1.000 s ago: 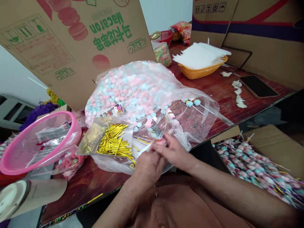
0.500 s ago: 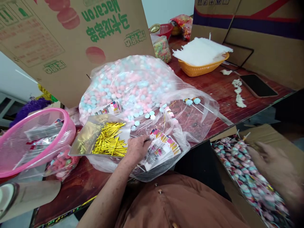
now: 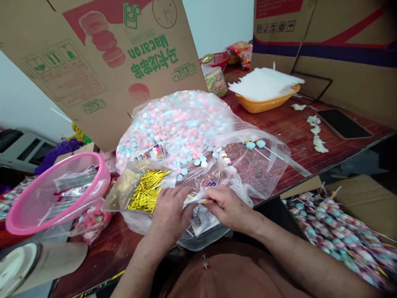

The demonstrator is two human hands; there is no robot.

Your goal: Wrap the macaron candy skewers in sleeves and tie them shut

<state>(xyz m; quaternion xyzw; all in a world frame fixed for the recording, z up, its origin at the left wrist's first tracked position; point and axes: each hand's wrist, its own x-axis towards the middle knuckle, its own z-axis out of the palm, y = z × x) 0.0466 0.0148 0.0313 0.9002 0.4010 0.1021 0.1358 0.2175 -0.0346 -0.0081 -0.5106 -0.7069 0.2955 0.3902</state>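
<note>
"L hand?"
"Just right of the gold ties, at the wrapper; can't tell if its fingers are clamped."
"R hand?"
"Thumb + fingers pinched on wrapper's R end."
"So wrapper's where?"
"Btwn hands, above the pile of printed packs (partly hidden), near side. Candy bag, pink/blue, is on far side."

Candy bag blocking ahead, pink basket left, bare tabletop beside phone

Held wrapper seems partly hidden.
</note>
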